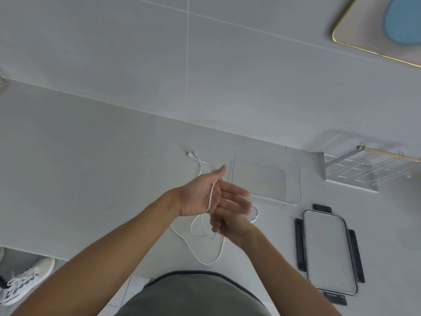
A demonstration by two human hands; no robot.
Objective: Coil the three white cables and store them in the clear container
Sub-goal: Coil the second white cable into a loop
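Observation:
My left hand (200, 192) is held palm up over the white table, and a white cable (210, 197) runs across its palm and fingers. My right hand (227, 221) is blurred just below it, fingers closed around the same cable. Loose loops of white cable (202, 254) hang down and lie on the table under both hands. Another white cable end with plugs (193, 155) lies further back. The clear container (265, 175) stands empty to the right of my hands.
The container's lid with dark clips (328, 252) lies at the right front. A white wire rack with a wooden rod (355, 169) stands at the far right. A white shoe (22, 281) is on the floor at the lower left.

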